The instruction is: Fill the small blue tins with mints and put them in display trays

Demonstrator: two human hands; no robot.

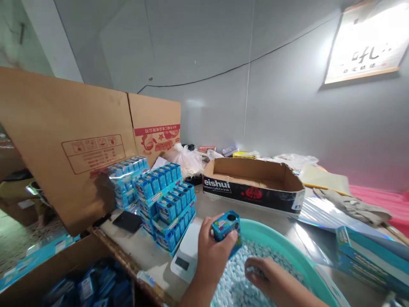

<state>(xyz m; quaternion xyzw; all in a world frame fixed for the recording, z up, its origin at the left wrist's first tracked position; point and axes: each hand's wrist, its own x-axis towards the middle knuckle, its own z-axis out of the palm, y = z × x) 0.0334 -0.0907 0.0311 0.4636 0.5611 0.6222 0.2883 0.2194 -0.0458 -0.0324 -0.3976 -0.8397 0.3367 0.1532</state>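
Note:
Gripped in my left hand [209, 249] is a small blue printed candy box [226, 225] with a dark round spot on its top face. It is held over the rim of a turquoise basin [277, 234]. Pale blue and white candies [234, 279] fill the basin. My right hand [270, 273] is down among them, fingers curled around a few candies. A white scale [184, 261] with a dark display lies left of the basin, partly behind my left forearm. Beyond it, blue boxes like the held one stand in stacked trays [172, 215].
A cardboard tray [252, 194] stands behind the basin. To the right lies a blue-green carton [367, 256]. A tall brown cardboard box [96, 132] rises at left, near a black flat object [128, 221]. Below the table edge, an open carton [47, 268] holds blue boxes.

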